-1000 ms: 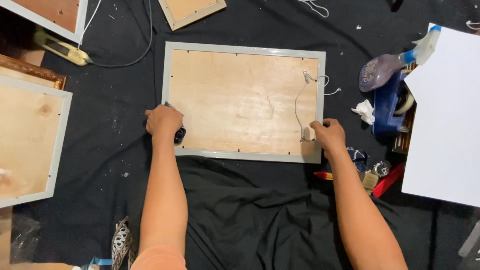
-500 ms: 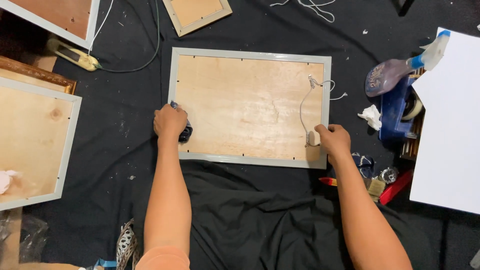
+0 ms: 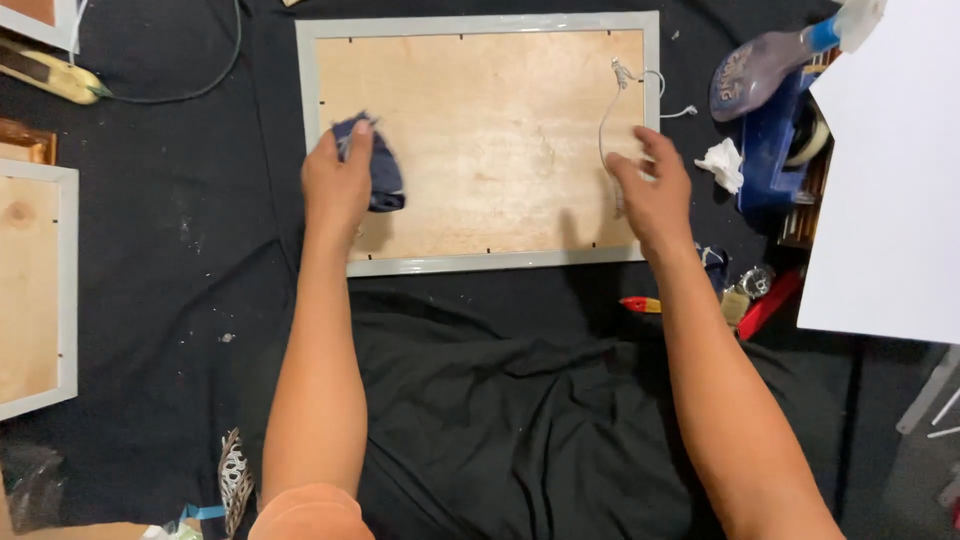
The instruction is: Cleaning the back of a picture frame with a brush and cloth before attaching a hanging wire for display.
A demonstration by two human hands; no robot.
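Observation:
A grey picture frame lies face down on black cloth, its plywood backing up. My left hand presses a dark blue rag onto the backing near the frame's left side. My right hand rests flat on the backing by the right rail, fingers spread, beside a thin white hanging cord fixed near the upper right corner.
A second frame lies face down at the left. A blue tape dispenser, a spray bottle, crumpled tissue and small tools sit at the right, by a large white board. A yellow-handled tool lies top left.
My left hand has slid with the rag from the frame's left rail onto the backing. My right hand has moved from the lower right corner up onto the backing. The view has moved closer.

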